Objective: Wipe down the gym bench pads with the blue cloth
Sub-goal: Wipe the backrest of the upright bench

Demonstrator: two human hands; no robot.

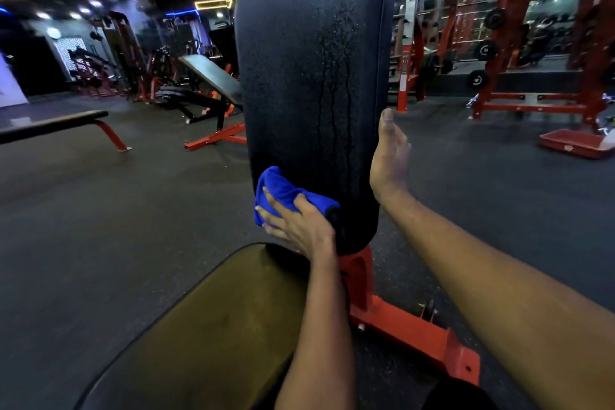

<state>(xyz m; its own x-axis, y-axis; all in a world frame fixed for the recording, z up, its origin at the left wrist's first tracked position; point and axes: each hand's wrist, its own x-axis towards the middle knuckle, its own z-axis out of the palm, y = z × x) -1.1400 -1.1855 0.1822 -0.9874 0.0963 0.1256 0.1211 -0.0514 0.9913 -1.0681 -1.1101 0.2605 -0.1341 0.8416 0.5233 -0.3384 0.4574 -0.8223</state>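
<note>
Past the seat pad (199, 326), my left hand (296, 223) grips the cloth (283, 190) against the lower left corner of the back pad (299, 76), so I should press firmly and sweep across and upward through the drips (332, 93), while my right hand (389, 160), fingers straight, braces its right edge.

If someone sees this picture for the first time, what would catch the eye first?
The tall black back pad in the centre, streaked with wet drips. At its lower left the left hand holds a bright blue cloth against it, and the right hand rests on its right edge.
</note>
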